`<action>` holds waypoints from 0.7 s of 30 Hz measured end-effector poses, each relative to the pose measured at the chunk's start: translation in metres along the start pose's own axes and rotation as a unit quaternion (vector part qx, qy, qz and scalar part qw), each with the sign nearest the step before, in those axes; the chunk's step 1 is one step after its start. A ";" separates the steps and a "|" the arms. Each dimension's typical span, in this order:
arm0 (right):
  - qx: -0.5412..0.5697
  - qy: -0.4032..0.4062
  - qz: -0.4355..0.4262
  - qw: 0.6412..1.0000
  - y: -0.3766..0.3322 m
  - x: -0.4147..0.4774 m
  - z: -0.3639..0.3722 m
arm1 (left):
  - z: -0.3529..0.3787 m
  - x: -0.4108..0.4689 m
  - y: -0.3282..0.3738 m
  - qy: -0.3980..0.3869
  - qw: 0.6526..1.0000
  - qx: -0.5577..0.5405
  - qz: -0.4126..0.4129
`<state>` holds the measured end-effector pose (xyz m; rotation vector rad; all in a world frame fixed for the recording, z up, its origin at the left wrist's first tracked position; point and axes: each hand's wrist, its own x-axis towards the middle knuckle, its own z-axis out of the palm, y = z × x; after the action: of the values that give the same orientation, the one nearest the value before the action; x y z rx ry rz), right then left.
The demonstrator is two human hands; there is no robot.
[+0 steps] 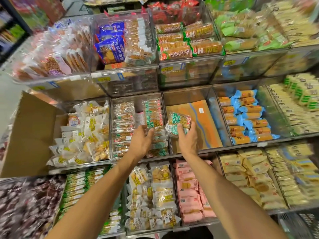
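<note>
Shelving: stepped tiers, clear acrylic bins [131, 85], metal front rails [207, 150].
Price tags [168, 69]: yellow, on upper bin fronts, blurred.
Left: open brown cardboard box [31, 135].
Floor [6, 94]: pale, far left.
Light: bright, glare on acrylic.

Open cardboard box [31, 135] far left; blue-wrapped rolls [248, 118] right bin; pink packs [189, 192] lower tier

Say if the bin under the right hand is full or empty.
Empty: only an orange cardboard sheet lies in the bin; the right hand holds a green-printed packet over it.
</note>
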<state>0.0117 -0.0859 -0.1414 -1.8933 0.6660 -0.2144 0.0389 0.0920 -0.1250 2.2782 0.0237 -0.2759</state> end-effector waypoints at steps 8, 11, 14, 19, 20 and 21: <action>-0.005 0.005 -0.014 1.000 0.008 0.002 0.003 | 0.021 0.006 0.021 0.015 0.990 -0.067 -0.127; -0.012 0.010 -0.024 1.000 0.010 0.003 0.002 | 0.028 0.015 0.006 0.033 0.989 -0.049 -0.137; -0.023 0.013 -0.032 0.999 0.013 0.004 0.002 | 0.035 0.015 -0.002 0.044 0.989 -0.018 -0.140; -0.023 0.014 -0.028 0.999 0.020 0.009 0.007 | 0.030 0.005 -0.001 0.074 0.988 -0.069 -0.114; -0.020 0.014 -0.028 0.999 0.021 0.009 0.007 | 0.028 0.004 -0.001 0.074 0.989 -0.074 -0.101; -0.016 0.015 -0.028 0.999 0.022 0.009 0.008 | 0.027 0.004 -0.001 0.075 0.990 -0.073 -0.097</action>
<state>0.0153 -0.0905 -0.1654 -1.9453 0.6402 -0.2699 0.0373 0.0725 -0.1440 2.1488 0.3338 -0.1957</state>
